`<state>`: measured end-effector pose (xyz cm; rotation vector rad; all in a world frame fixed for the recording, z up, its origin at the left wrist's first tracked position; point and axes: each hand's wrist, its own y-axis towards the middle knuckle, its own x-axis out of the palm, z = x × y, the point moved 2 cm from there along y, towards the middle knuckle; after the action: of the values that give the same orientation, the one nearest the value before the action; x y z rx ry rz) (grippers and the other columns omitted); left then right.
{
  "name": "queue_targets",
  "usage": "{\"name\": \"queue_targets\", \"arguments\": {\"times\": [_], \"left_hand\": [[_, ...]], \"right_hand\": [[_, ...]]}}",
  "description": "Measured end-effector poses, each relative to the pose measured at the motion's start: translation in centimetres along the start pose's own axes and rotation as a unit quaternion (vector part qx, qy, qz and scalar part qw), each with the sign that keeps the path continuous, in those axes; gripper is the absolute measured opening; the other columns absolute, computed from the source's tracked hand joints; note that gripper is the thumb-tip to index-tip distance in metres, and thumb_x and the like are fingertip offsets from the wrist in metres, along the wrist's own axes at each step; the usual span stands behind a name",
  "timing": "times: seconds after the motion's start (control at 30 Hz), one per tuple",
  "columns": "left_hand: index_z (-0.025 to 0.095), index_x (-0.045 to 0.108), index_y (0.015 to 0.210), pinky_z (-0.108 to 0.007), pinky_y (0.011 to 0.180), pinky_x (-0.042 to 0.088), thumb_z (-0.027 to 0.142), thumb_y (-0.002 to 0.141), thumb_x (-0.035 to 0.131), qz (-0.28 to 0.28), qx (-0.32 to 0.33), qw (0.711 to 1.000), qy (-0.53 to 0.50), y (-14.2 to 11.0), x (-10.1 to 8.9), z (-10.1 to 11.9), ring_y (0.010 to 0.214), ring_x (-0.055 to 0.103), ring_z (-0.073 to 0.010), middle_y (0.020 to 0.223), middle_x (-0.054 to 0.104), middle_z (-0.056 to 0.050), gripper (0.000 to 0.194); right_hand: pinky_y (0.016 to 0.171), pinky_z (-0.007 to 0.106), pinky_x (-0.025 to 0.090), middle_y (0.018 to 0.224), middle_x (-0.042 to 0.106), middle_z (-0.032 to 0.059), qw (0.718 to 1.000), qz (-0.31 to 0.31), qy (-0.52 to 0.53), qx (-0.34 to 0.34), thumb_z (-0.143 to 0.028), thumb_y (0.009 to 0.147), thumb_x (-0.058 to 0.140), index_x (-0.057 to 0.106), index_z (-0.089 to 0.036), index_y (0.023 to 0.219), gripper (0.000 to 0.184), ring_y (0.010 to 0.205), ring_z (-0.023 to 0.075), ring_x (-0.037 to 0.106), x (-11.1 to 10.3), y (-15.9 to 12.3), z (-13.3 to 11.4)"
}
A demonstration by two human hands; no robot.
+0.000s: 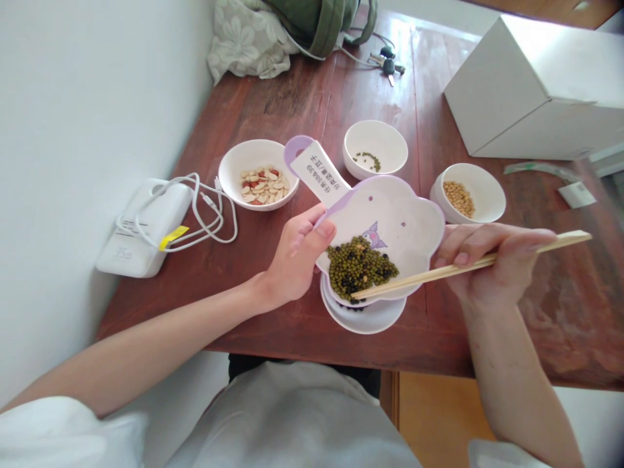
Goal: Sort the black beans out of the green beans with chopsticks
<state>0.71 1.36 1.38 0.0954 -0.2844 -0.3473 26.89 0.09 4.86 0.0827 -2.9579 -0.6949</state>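
Note:
My left hand grips the left rim of a tilted, flower-shaped white plate with a purple edge and a paper label. A heap of green and black beans has slid to the plate's near edge. Just beneath that edge sits a small white bowl. My right hand is closed on a pair of wooden chopsticks and also touches the plate's right rim. The chopstick tips rest by the bean heap.
Three white bowls stand behind: peanuts, a few green beans, soybeans. A white charger with cable lies left by the wall. A white box, keys and a green bag sit farther back on the wooden table.

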Motion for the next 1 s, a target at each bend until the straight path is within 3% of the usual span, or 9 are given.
{"name": "queue_targets", "arguments": {"times": [0.17,0.43,0.63,0.83,1.0], "left_hand": [[0.020,0.075,0.115,-0.028,0.054,0.034,0.075,0.106,0.056,-0.009,-0.006,1.000,-0.020,-0.07,-0.03,-0.38,0.060,0.047,-0.0134,0.077,0.063,0.000,0.058],[0.020,0.075,0.112,-0.029,0.054,0.033,0.073,0.107,0.057,-0.010,0.006,1.000,-0.020,-0.02,-0.07,-0.27,0.060,0.048,-0.0133,0.077,0.061,0.000,0.055],[0.019,0.075,0.115,-0.030,0.059,0.038,0.072,0.107,0.057,-0.013,0.009,1.000,-0.016,0.05,-0.21,-0.29,0.066,0.052,-0.0149,0.082,0.063,-0.002,0.056],[0.020,0.075,0.115,-0.030,0.060,0.041,0.074,0.107,0.057,-0.012,0.009,1.000,-0.005,0.08,-0.28,-0.25,0.068,0.056,-0.0156,0.085,0.066,-0.002,0.057],[0.020,0.076,0.113,-0.032,0.069,0.050,0.071,0.108,0.057,-0.005,0.017,1.000,0.002,0.10,-0.27,-0.21,0.077,0.063,-0.0184,0.087,0.071,-0.003,0.055]], "right_hand": [[0.039,0.034,0.048,0.048,0.070,0.0052,1.000,-0.002,0.003,0.001,-0.069,0.107,0.062,0.076,-0.024,0.055,0.071,0.037,0.0204,0.065,0.05,0.05,0.01],[0.039,0.033,0.049,0.049,0.071,0.0040,0.999,-0.030,0.008,-0.010,-0.071,0.110,0.055,0.073,-0.024,0.055,0.074,0.037,0.0190,0.064,-0.07,0.16,0.00],[0.037,0.028,0.044,0.037,0.052,-0.0012,0.998,0.035,-0.004,-0.052,-0.069,0.108,0.063,0.063,-0.022,0.048,0.076,0.031,0.0128,0.053,-0.80,0.72,0.01],[0.038,0.033,0.048,0.045,0.064,0.0047,1.000,0.018,-0.018,-0.011,-0.070,0.109,0.059,0.072,-0.023,0.054,0.074,0.042,0.0202,0.066,-0.67,0.11,-0.15],[0.037,0.033,0.046,0.042,0.062,0.0039,0.999,0.019,-0.023,-0.019,-0.070,0.107,0.063,0.071,-0.023,0.051,0.073,0.038,0.0200,0.063,-0.54,0.09,-0.42]]}}
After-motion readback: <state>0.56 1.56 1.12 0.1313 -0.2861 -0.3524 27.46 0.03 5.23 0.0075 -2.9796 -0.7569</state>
